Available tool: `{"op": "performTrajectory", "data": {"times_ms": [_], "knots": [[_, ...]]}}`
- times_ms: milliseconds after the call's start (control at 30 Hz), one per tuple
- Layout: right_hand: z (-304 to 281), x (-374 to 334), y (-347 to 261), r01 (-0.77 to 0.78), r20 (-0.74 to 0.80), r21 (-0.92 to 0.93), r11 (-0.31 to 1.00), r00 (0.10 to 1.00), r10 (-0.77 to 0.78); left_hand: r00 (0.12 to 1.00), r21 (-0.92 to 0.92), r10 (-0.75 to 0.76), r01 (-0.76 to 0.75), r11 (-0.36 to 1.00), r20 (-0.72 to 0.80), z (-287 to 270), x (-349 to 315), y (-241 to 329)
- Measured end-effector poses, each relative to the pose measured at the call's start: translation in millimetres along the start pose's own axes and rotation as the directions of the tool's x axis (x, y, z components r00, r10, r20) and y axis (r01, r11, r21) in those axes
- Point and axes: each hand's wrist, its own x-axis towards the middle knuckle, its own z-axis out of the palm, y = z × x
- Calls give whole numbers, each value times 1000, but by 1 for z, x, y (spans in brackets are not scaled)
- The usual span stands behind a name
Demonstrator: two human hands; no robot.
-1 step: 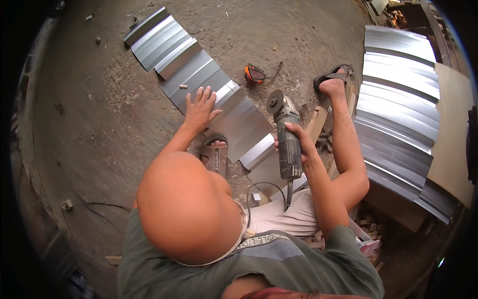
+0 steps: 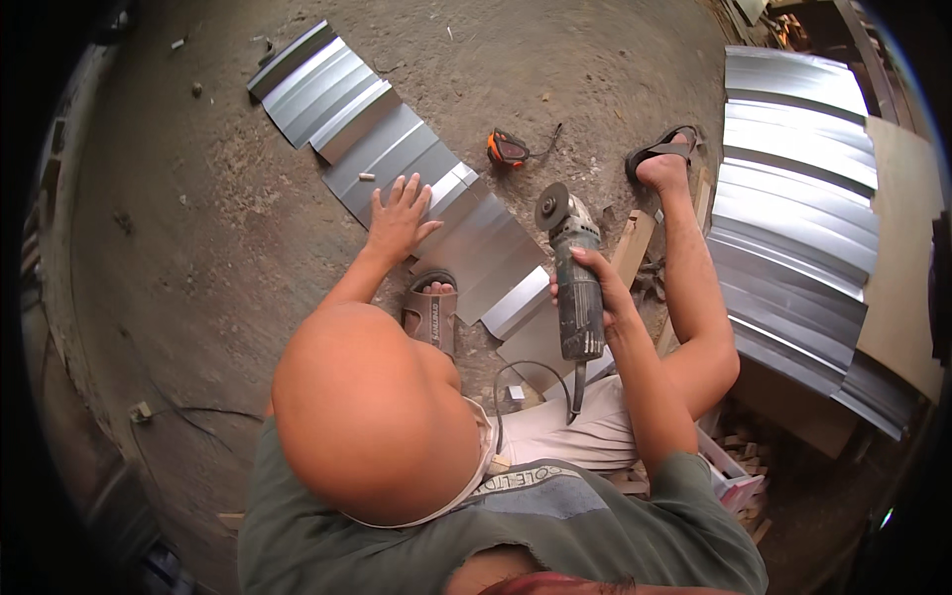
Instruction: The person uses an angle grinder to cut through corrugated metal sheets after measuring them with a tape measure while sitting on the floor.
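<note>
My left hand [image 2: 402, 216] lies flat with fingers spread on a narrow strip of ribbed metal roofing sheet [image 2: 397, 137]. A small pale stub [image 2: 367, 177] rests on the sheet by its fingertips. Held upright in my right hand [image 2: 607, 283] is an angle grinder [image 2: 578, 297], with fingers wrapped round its dark body. Its cutting disc [image 2: 551, 205] is at the far end, above the sheet's right side, and a black cord [image 2: 578, 389] leaves the near end. My sandalled left foot [image 2: 432, 309] stands close beside the sheet's near edge.
An orange and black tape measure [image 2: 508, 149] lies on the dirt floor beyond the grinder. Wider ribbed sheets [image 2: 793, 188] are at the right, next to a tan board [image 2: 904, 248]. A wooden beam [image 2: 633, 246] is between my legs. Wood offcuts [image 2: 739, 451] sit near my right elbow.
</note>
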Motion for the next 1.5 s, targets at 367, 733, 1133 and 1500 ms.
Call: {"op": "performTrajectory", "data": {"times_ms": [367,733,1133,1500], "knots": [[-23,-39,-17,188,85,167,968,975,-204,998,-224,-58,49,973,-34,-27,-26,4],[-21,-37,-11,204,115,214,955,966,-232,924,-106,242,-220,970,297,-50,30,-27],[-6,40,36,54,32,132,990,998,-59,871,31,40,-63,998,490,-16,36,7],[38,47,-109,155,302,-863,-481,922,-244,856,-72,92,-64,995,509,-23,35,-7]]}}
